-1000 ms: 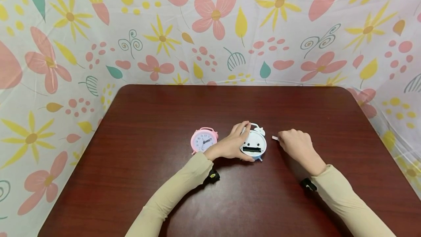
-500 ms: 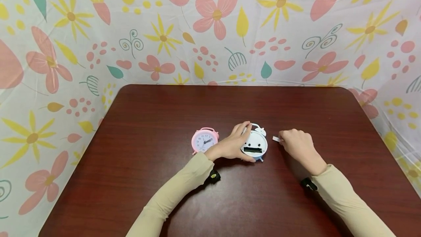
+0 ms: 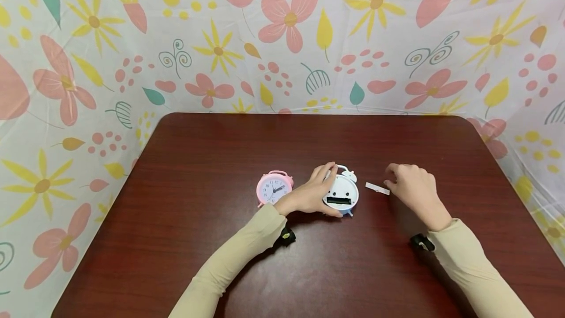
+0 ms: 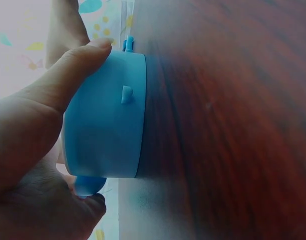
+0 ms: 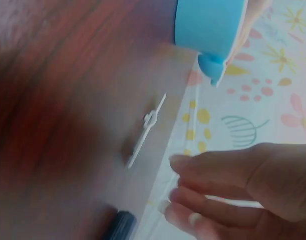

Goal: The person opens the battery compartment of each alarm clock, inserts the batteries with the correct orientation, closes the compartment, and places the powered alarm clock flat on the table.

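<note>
A light-blue alarm clock [image 3: 346, 186] lies face down, its white back upward and its black battery slot [image 3: 339, 200] uncovered. My left hand [image 3: 310, 194] grips it from the left; the left wrist view shows the thumb along the blue side [image 4: 108, 120]. To the right of the clock, a thin white battery cover [image 3: 377, 189] rests on the table, with a small clip showing in the right wrist view. Just beyond its right end is my right hand [image 3: 414, 191], fingers loosely bent and holding nothing. A dark cylinder like a battery [image 5: 120, 226] appears low in the right wrist view.
A pink alarm clock [image 3: 274, 188] lies face up beside my left wrist, partly behind it. The dark red-brown wooden table [image 3: 309, 269] meets a flower-printed cloth [image 3: 282, 38] at its back and sides.
My right hand has released the white battery cover onto the table and moved slightly right, leaving the whole strip visible. The left hand and both clocks have stayed in place.
</note>
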The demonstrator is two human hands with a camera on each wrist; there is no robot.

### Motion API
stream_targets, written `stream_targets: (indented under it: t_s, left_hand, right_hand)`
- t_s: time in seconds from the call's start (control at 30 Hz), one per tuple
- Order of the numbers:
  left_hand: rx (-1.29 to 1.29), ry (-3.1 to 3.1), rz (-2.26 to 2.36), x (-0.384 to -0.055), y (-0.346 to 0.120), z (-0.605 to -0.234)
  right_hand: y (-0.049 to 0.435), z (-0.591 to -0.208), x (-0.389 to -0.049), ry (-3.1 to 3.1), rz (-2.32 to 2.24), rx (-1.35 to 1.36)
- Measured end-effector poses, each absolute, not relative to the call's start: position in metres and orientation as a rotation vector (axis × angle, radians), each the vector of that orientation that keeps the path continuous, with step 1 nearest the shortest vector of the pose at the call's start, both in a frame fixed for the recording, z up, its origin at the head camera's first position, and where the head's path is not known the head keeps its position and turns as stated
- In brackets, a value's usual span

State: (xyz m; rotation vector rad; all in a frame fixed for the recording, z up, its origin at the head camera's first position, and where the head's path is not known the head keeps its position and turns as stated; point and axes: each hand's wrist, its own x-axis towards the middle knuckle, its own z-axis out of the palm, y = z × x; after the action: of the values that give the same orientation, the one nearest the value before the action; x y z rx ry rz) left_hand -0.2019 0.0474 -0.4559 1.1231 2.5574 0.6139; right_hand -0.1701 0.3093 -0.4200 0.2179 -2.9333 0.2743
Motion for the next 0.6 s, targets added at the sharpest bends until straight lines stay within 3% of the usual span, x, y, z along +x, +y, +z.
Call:
stream_targets:
  t_s: [0.6]
  left_hand:
    - [1.129,2.551,0.601,-0.203,0.047,-0.457]
  right_hand:
    - [0.33,-0.43,-0.175,-3.135,0.331,-0.126]
